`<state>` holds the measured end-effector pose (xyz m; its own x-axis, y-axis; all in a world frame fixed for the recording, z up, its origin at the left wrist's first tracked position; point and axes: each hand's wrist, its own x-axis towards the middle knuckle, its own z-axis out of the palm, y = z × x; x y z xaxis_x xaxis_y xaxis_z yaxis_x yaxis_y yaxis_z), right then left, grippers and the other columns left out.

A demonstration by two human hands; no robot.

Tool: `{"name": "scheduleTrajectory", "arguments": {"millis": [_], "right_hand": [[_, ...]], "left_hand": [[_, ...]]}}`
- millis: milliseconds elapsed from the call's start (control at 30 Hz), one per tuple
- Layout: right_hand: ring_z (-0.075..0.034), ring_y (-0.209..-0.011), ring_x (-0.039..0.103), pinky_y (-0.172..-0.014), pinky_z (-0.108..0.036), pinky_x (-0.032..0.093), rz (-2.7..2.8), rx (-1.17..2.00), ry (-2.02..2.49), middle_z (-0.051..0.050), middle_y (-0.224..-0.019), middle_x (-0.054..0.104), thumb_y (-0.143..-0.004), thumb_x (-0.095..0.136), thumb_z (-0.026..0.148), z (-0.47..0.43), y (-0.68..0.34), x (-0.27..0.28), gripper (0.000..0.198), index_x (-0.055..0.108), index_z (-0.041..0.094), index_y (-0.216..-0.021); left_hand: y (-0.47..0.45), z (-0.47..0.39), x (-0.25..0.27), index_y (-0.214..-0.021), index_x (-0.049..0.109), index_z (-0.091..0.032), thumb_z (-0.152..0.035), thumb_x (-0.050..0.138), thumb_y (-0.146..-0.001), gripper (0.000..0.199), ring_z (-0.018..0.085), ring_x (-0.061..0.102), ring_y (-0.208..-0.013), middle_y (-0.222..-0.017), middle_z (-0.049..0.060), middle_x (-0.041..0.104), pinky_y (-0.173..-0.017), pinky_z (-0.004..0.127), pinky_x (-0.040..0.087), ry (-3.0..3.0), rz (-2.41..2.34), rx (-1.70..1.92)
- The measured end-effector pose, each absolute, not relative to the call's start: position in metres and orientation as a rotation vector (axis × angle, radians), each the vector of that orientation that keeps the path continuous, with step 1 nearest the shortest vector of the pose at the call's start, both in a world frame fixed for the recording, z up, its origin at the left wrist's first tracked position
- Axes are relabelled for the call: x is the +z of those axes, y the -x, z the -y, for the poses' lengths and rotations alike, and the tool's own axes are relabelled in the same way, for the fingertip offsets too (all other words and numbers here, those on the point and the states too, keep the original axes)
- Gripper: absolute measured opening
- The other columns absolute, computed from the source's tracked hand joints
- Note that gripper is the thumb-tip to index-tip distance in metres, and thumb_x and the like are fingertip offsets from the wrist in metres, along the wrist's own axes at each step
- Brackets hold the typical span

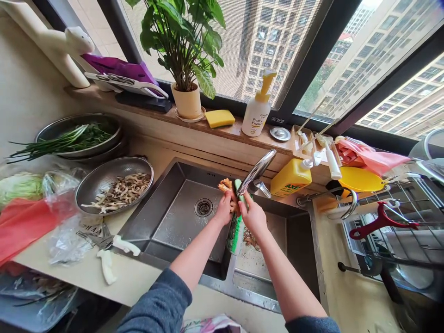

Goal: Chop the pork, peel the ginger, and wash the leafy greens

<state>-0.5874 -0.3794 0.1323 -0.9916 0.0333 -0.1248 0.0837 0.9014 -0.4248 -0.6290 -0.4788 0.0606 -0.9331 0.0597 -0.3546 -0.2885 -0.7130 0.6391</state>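
Note:
Under the faucet [256, 170], my left hand [225, 210] is closed around a knobby orange-brown piece of ginger [226, 186]. My right hand [255, 216], close beside it, grips a pale green scrub brush [237, 185]; much of the brush is hidden by the fingers and the spout. Both hands are above the divider of the double sink [180, 208]. Below them, a green-and-white scrubber [234, 236] lies along the divider. Brownish scraps [250, 239] rest in the wet right basin.
Left of the sink are a metal colander [90, 185] of sliced mushrooms [126, 187], a bowl of green onions [79, 138] and white-handled scissors [107, 259]. A yellow detergent bottle [290, 178] stands behind the faucet. At right is a dish rack [398, 217].

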Motion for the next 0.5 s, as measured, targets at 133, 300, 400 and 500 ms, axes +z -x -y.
{"name": "scheduleTrajectory", "arguments": {"millis": [133,300,400,500], "right_hand": [[-0.019,-0.096,0.061,-0.076,-0.027,0.047,-2.901,-0.998,0.048,-0.004,-0.115,0.063,-0.089,0.039,0.039,0.378,0.571,0.125,0.051,0.034,0.03,-0.138],[-0.017,-0.086,0.064,-0.069,-0.026,0.048,-2.823,-1.052,0.07,-0.002,-0.105,0.067,-0.088,0.04,0.039,0.363,0.533,0.115,0.049,0.039,0.029,-0.136],[-0.018,-0.089,0.063,-0.073,-0.027,0.049,-2.855,-1.074,0.036,-0.003,-0.113,0.064,-0.089,0.039,0.04,0.363,0.534,0.114,0.051,0.034,0.028,-0.138],[-0.019,-0.096,0.062,-0.079,-0.029,0.047,-2.908,-1.033,0.024,-0.005,-0.118,0.062,-0.089,0.039,0.037,0.372,0.548,0.111,0.053,0.03,0.029,-0.14]], "left_hand": [[0.64,0.484,0.076,-0.108,0.055,-0.026,-0.047,0.059,-0.078,0.037,0.006,0.051,-0.056,-0.075,-0.003,0.056,-0.055,0.019,0.046,0.387,-0.897,2.824],[0.65,0.491,0.069,-0.095,0.054,-0.023,-0.048,0.055,-0.081,0.029,0.011,0.059,-0.068,-0.077,-0.001,0.057,-0.067,0.028,0.051,0.613,-0.704,2.846],[0.649,0.482,0.061,-0.087,0.054,-0.02,-0.04,0.056,-0.081,0.021,0.01,0.058,-0.06,-0.07,-0.002,0.056,-0.061,0.025,0.049,0.807,-0.66,2.794],[0.646,0.468,0.058,-0.074,0.051,-0.017,-0.027,0.051,-0.083,0.014,0.01,0.054,-0.051,-0.06,-0.002,0.054,-0.058,0.025,0.048,0.933,-0.628,2.673]]}}
